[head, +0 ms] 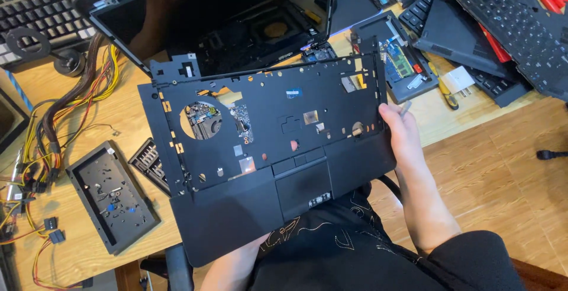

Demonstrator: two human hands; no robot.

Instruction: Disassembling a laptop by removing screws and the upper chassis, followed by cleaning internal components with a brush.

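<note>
palmrest: big black laptop palmrest (278, 149) fills the middle of the frame, tilted up off the desk. Keyboard's out of it, so you see the bare bay with a round hole, touchpad down near the bottom edge.

right hand: right hand (402, 134) grips the palmrest's right edge, fingers tucked behind it. There's also a thin silvery tool (405, 109) pinched in the same hand, can't make out what kind.

left hand: mostly hidden under the palmrest's lower left corner. Only the forearm (231, 264) pokes out at the bottom of the frame, so can't tell if it's gripping or just propping the thing up.

laptop: rest of the laptop (225, 19) sits open behind it, upper middle, guts showing.

tray: grey tray (112, 202) with loose screws, lower left on the desk (77, 249).

bits: bit set (148, 161) just beside the tray, half tucked behind the palmrest.

wires: bundle of coloured wires (53, 125) down the left edge.

keyboards: spare keyboards (509, 19) piled upper right.
</note>
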